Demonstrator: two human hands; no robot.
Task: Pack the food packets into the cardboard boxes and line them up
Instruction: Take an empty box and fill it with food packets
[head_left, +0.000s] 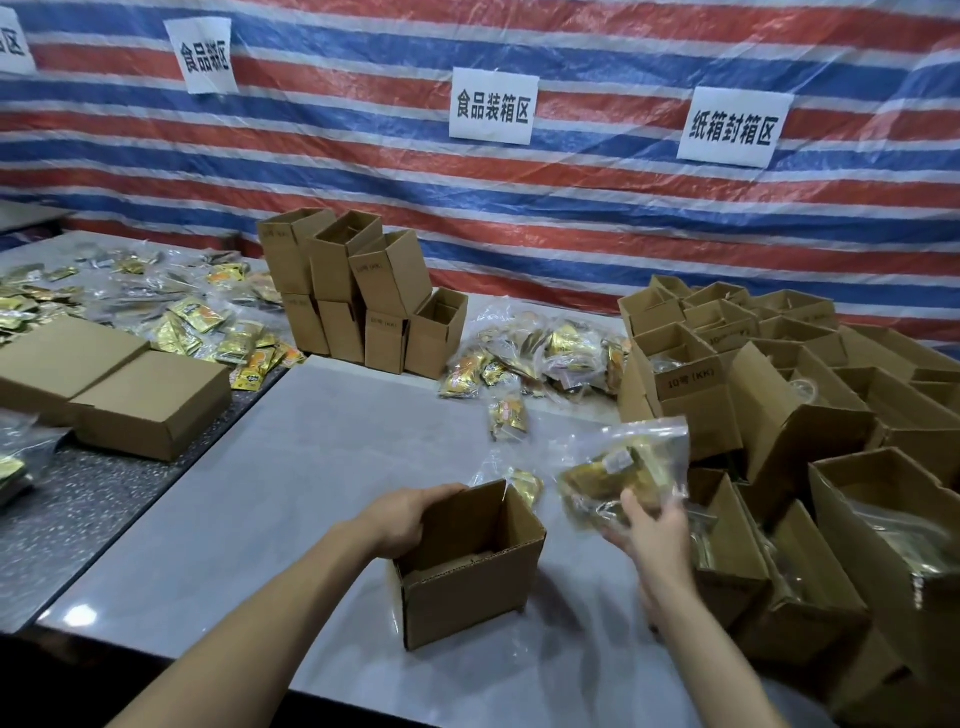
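An open, empty cardboard box (467, 587) stands on the grey table (270, 493) in front of me. My left hand (410, 514) grips the box's left flap at its top edge. My right hand (652, 525) holds a clear bag of gold food packets (623, 473) in the air, just right of the box and above its rim. Another clear packet (524, 486) lies on the table behind the box.
Empty boxes are stacked (358, 291) at the back centre. A heap of bagged packets (535, 358) lies beside them. Several open boxes (779, 389), some holding bags, crowd the right side. Loose packets (130, 306) and two closed boxes (114, 384) sit at left.
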